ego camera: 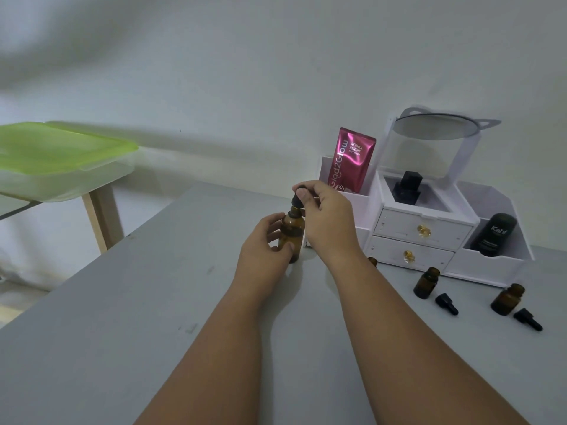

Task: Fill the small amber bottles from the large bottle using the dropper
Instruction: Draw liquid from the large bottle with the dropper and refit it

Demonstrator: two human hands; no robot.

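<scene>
Small amber bottles (426,283): two uncapped, upright on grey tabletop (122,348), near right; black dropper caps (447,303) lying beside; third partly hidden behind the right arm.
Large bottle (292,237): mid-tabletop, amber glass, round-shouldered.
Left hand (264,245): grip wrapped around bottle body.
Right hand (326,216): fingertip grip pinching black rubber dropper (298,197) bulb at bottle neck.
Progress: early by my read; fill levels unreadable.
Far: white plastic drawer organizer (420,231).
</scene>
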